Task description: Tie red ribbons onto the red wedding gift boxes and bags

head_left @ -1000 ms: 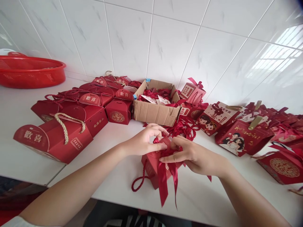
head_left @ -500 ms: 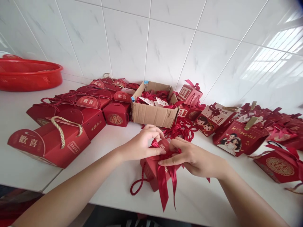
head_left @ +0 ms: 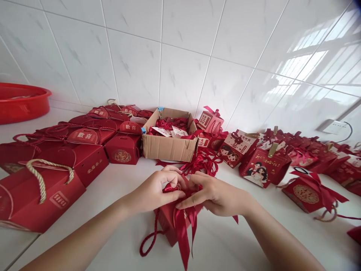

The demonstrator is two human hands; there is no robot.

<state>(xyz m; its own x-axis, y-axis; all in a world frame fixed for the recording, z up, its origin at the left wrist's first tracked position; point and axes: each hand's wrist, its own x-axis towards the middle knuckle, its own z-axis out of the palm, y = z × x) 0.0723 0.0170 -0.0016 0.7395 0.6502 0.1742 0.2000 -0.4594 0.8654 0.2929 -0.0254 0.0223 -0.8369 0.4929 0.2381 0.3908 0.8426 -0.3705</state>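
Note:
A red gift box (head_left: pixel 168 222) stands on the white counter in front of me, with a twisted red cord loop (head_left: pixel 147 246) hanging from its left side. Red satin ribbon (head_left: pixel 182 235) lies over its top, two tails dangling down the near face. My left hand (head_left: pixel 162 192) pinches a loop of the ribbon at the box top. From the other side my right hand (head_left: pixel 217 194) grips the ribbon, its index finger stretched across the lid. The fingers of both hands nearly meet and hide the ribbon's crossing.
An open cardboard box (head_left: pixel 169 148) holds ribbons and printed cards. Loose red ribbon (head_left: pixel 203 162) lies beside it. Red handled boxes (head_left: pixel 90 162) crowd the left; decorated boxes (head_left: pixel 262 167) fill the right. A red plastic basin (head_left: pixel 25 105) sits far left, against a tiled wall.
The view has swung to the right and up a little, so everything sits farther left and lower. Both hands stay at the ribbon on the box top.

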